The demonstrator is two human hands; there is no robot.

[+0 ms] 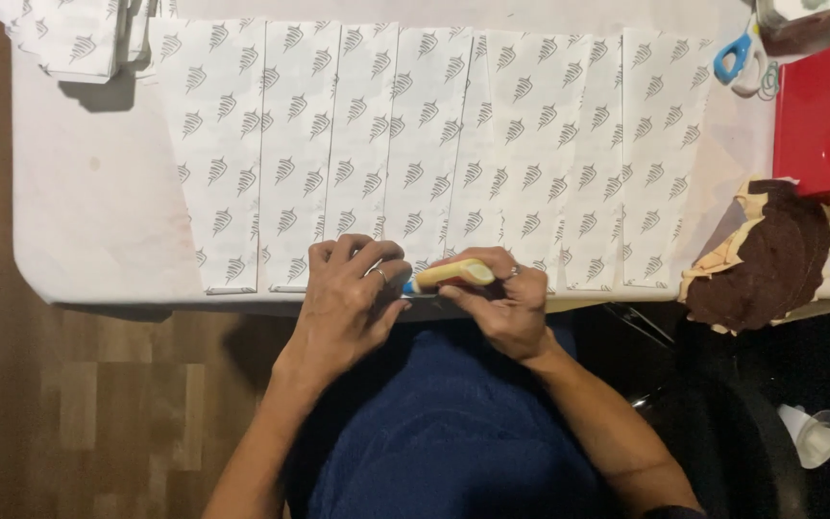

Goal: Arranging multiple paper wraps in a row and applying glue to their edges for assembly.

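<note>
Several white paper sheets [415,144] printed with a repeated grey leaf pattern lie side by side, overlapping, across a white table [98,211]. My right hand [501,303] grips a yellow glue stick [453,276] with a blue tip, held sideways at the near edge of the sheets. My left hand [348,293] rests with curled fingers on the near edge of the paper, just left of the stick's tip, and wears a ring.
A stack of the same printed paper [69,38] sits at the far left corner. Blue-handled scissors [737,53], a red box [823,115] and a brown-and-tan cloth bundle [770,255] lie at the right. The floor is wooden [50,404].
</note>
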